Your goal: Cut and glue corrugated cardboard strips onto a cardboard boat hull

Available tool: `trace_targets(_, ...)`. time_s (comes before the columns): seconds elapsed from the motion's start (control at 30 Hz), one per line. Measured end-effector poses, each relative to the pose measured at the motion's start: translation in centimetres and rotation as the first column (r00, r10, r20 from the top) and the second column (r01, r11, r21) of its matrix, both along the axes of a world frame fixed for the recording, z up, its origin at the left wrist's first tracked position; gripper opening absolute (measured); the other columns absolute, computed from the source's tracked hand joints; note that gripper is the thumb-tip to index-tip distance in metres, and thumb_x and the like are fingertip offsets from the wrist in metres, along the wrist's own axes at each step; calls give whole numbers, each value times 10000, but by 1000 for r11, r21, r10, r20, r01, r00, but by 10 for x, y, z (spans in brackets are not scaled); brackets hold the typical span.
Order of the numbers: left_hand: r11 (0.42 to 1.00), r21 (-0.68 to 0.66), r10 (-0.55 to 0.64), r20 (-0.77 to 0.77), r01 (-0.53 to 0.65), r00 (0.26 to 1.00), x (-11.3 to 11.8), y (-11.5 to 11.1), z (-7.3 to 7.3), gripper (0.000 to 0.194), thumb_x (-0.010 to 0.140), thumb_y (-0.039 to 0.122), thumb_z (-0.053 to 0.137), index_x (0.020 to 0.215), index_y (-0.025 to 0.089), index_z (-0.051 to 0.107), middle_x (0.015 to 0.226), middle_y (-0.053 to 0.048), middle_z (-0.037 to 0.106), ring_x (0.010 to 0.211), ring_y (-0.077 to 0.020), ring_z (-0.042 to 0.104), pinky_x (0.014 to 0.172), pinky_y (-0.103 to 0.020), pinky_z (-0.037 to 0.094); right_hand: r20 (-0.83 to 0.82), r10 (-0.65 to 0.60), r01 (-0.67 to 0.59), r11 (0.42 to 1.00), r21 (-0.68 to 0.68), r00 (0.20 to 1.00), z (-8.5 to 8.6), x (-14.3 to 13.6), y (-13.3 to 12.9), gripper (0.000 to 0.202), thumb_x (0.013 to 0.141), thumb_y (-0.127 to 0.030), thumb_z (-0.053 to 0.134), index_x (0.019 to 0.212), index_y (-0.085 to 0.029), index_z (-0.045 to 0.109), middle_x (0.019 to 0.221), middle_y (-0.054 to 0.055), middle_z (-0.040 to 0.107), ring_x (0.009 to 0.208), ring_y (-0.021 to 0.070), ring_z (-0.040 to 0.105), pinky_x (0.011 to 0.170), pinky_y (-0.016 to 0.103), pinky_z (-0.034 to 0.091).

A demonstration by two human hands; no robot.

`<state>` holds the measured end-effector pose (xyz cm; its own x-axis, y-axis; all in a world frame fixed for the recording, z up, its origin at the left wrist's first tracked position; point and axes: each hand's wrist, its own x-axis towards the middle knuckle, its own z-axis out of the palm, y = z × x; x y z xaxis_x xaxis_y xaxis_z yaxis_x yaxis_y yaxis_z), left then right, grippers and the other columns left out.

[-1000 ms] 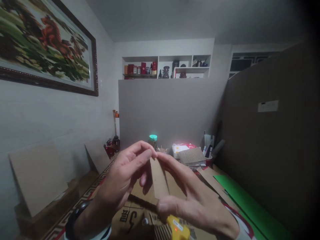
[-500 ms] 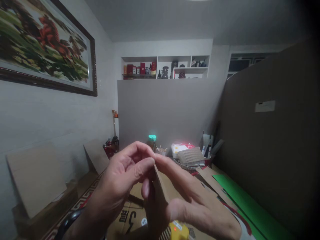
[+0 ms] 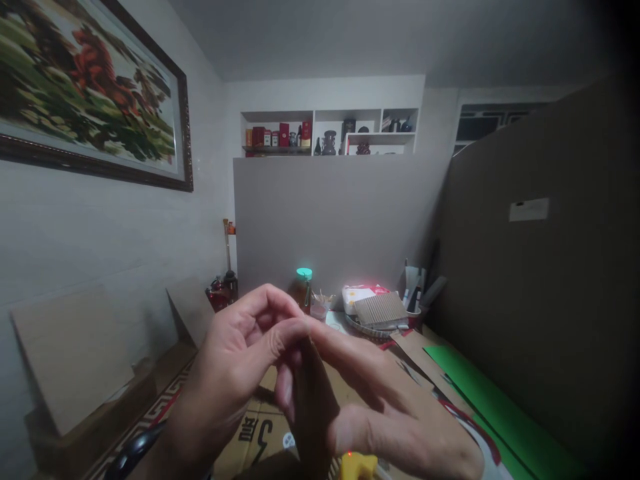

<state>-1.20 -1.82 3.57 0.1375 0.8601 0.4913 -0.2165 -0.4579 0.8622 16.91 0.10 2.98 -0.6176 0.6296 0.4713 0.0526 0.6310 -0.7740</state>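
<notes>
Between my hands a piece of brown cardboard (image 3: pixel 315 400) stands nearly on edge. My left hand (image 3: pixel 250 347) pinches its upper end with thumb and forefinger. Along its right side lies my right hand (image 3: pixel 385 393), forefinger reaching to the top near the left fingertips and thumb pressed on the lower near edge. Below the hands, a yellow tool (image 3: pixel 358 465) with a small red light shows partly at the bottom of the view; the rest of it is cut off. Under it all lies a printed cardboard sheet (image 3: pixel 240 460).
At the back stand a bottle with a turquoise lid (image 3: pixel 304 275), a cup of small sticks (image 3: pixel 321 305) and a tray (image 3: pixel 373 327) holding a packet and corrugated cardboard (image 3: pixel 383 310). A green sheet (image 3: pixel 480 393) lies right. Cardboard panels (image 3: pixel 73 360) lean on the left wall.
The cardboard piece has turned slightly, so its broad left face shows more and its edge less. Both hands keep their hold. My view has shifted a little.
</notes>
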Motion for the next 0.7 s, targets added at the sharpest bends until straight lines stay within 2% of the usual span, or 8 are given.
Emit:
trace_targets(0.13,997,14,73,-69,-72,995,-1,-1,-2,181,857,337,702,779,194,622,517,75,618,345,-37,542,360,-102,452,-10,176,-176,983,-59,984,13,-4,-6,407,830,-389,725,1223,-315,654,1085,-9,707,1058,248,644,965,382,503)
trace_targets(0.23,991,16,136,-106,-136,985,-2,1,-2,214,851,365,703,762,193,612,517,72,606,345,-27,532,338,-75,383,-20,235,-236,971,-31,972,14,-1,-3,434,912,-334,632,1342,-339,577,1170,-13,695,1027,212,651,936,330,512)
trace_targets(0.3,978,26,207,-98,-206,973,-4,2,-1,224,854,374,696,757,194,606,514,79,579,350,-14,499,334,-64,343,-38,163,-161,986,49,986,10,1,0,408,969,-323,538,1376,-341,554,1274,-1,666,1118,216,629,974,333,493)
trace_targets(0.37,966,34,258,-87,-256,962,-4,3,0,232,863,388,682,760,198,600,520,84,554,360,-9,461,341,-67,331,-90,31,-22,995,99,995,5,0,2,353,1008,-305,459,1325,-325,611,1282,8,670,1186,215,603,1024,337,457)
trace_targets(0.43,961,38,276,-110,-274,955,-4,3,1,239,871,397,666,764,197,593,521,84,535,376,-11,432,358,-75,331,-174,-89,106,991,86,981,2,-2,3,320,1018,-298,441,1224,-297,686,1187,16,710,1133,198,627,1008,307,459)
trace_targets(0.5,961,40,278,-156,-275,948,-2,3,2,250,883,402,646,763,192,584,506,88,499,383,-11,393,364,-77,305,-262,-181,194,981,25,948,2,-6,3,268,998,-308,487,1074,-257,739,1003,11,734,946,171,659,877,250,507)
trace_targets(0.6,975,12,219,-222,-222,950,-1,1,3,289,904,432,605,760,183,577,495,89,460,384,-7,339,366,-76,262,-343,-252,250,967,-53,905,4,-8,4,230,960,-309,549,821,-205,701,745,-14,644,716,138,581,668,200,495)
trace_targets(0.7,993,-85,67,-220,-87,973,-2,-1,4,351,886,517,591,774,185,581,501,77,493,382,-10,360,373,-82,270,-327,-261,254,965,-67,908,7,-6,5,270,958,-299,547,714,-193,594,687,-34,546,646,111,489,597,180,437)
